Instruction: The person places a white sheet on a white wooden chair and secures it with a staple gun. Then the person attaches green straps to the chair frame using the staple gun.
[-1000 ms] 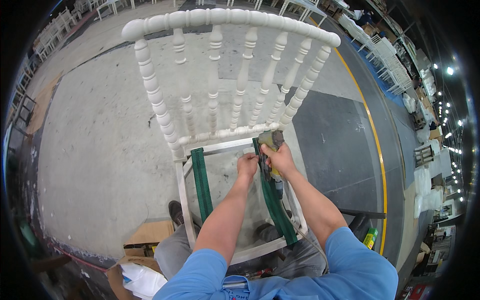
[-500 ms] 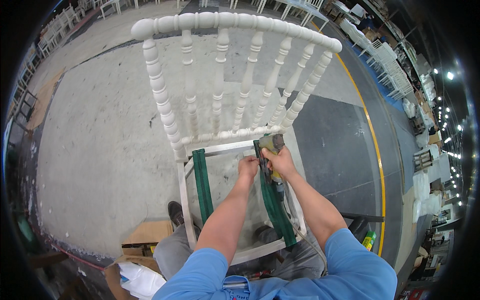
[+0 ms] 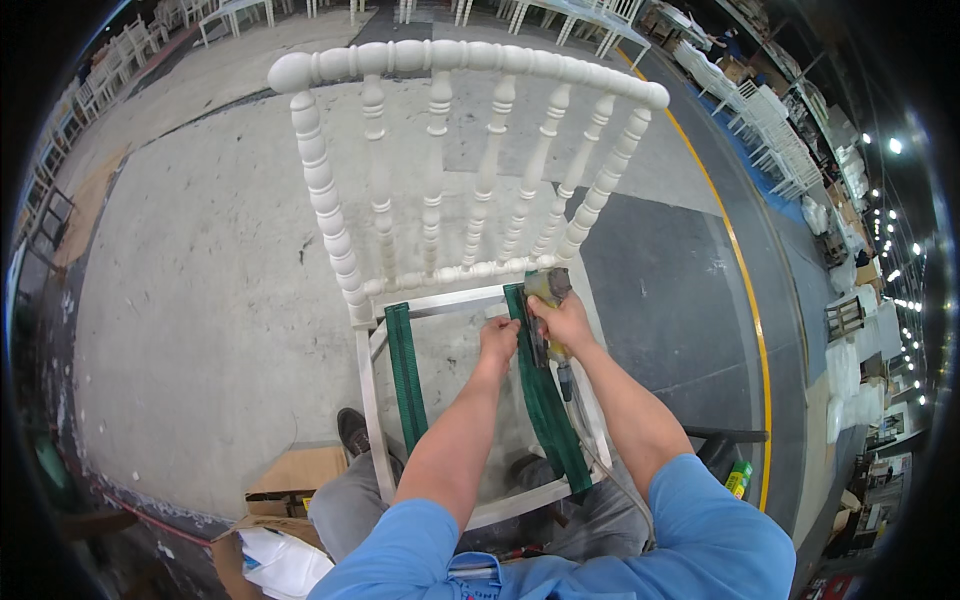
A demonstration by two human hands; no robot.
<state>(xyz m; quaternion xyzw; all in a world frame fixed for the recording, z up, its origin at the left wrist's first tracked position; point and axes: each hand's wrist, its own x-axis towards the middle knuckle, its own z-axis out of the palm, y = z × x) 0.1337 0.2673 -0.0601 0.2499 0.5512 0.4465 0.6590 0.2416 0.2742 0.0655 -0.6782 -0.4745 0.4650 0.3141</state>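
Hands work at the rear rail of a white turned-spindle wooden chair [image 3: 440,190]: the left hand [image 3: 498,338] pinches a green webbing strap [image 3: 545,400] while the right hand [image 3: 565,322] grips a yellow staple gun [image 3: 547,290], so a slipping strap could likely expose the fingers.

Bright, even light; fisheye-bent, dark rim

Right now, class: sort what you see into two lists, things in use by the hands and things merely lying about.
In use:
- white chair frame
- right green strap
- yellow stapler, held by the right hand
- left hand, beside that strap
- left green strap, on the frame

Lying about:
- cardboard boxes
- green bottle
- white chairs at the back
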